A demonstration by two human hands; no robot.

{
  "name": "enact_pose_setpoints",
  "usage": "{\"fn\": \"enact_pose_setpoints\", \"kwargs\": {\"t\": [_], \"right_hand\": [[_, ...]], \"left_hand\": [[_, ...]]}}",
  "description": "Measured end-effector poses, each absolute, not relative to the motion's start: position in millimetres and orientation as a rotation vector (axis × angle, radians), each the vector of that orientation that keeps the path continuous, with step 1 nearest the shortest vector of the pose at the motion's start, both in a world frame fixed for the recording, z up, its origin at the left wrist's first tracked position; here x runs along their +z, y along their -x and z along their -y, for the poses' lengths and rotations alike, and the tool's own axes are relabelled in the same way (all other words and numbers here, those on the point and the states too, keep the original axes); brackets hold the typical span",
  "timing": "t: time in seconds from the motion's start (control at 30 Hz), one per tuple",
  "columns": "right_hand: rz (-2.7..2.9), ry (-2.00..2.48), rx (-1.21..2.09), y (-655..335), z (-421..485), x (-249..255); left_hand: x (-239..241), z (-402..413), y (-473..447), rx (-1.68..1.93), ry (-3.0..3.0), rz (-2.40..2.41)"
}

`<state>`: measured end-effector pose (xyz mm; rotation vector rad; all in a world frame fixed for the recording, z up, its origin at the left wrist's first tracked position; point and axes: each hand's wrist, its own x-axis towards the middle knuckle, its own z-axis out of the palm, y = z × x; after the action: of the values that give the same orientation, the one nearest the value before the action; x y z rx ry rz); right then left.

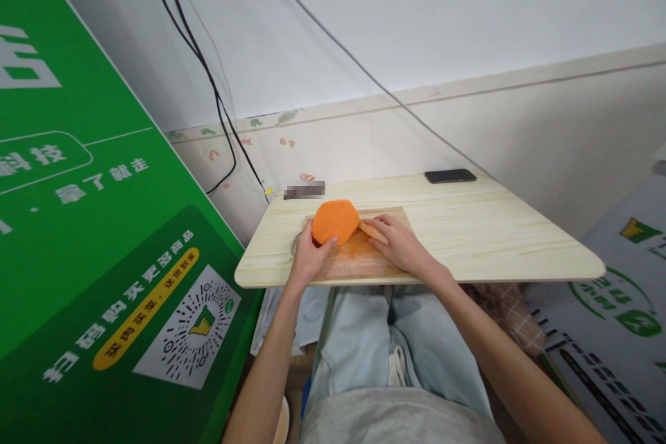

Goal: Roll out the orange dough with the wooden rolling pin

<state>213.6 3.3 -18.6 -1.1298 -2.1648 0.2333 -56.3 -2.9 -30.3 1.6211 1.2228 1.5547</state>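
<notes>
My left hand [311, 255] grips the left edge of a flat, roughly round orange slab [336, 220], thumb on its near side. The slab is tilted up toward me above a wooden board [359, 265]; its exact material cannot be made out. My right hand [396, 241] is closed round a pale brown, rod-like wooden piece [373, 230], whose far end reaches the slab's right edge. Most of that piece is hidden under my fingers. Just left of my left hand, part of a thin ring-shaped rim [294, 244] shows.
The board lies at the front edge of a pale wood-grain table [494, 236]. A black phone [450, 176] lies at the back right, a blurred dark object [304, 190] at the back left. Cables [217, 90] hang along the wall. A green printed panel [104, 222] stands close on the left.
</notes>
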Motion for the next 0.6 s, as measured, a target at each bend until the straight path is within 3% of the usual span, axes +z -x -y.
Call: {"fn": "enact_pose_setpoints", "kwargs": {"t": [0.6], "right_hand": [[2.115,1.137,0.287,-213.4,-3.1,-19.9]], "left_hand": [[-29.0,4.5,55.7,1.538,-1.577,-1.207]]}}
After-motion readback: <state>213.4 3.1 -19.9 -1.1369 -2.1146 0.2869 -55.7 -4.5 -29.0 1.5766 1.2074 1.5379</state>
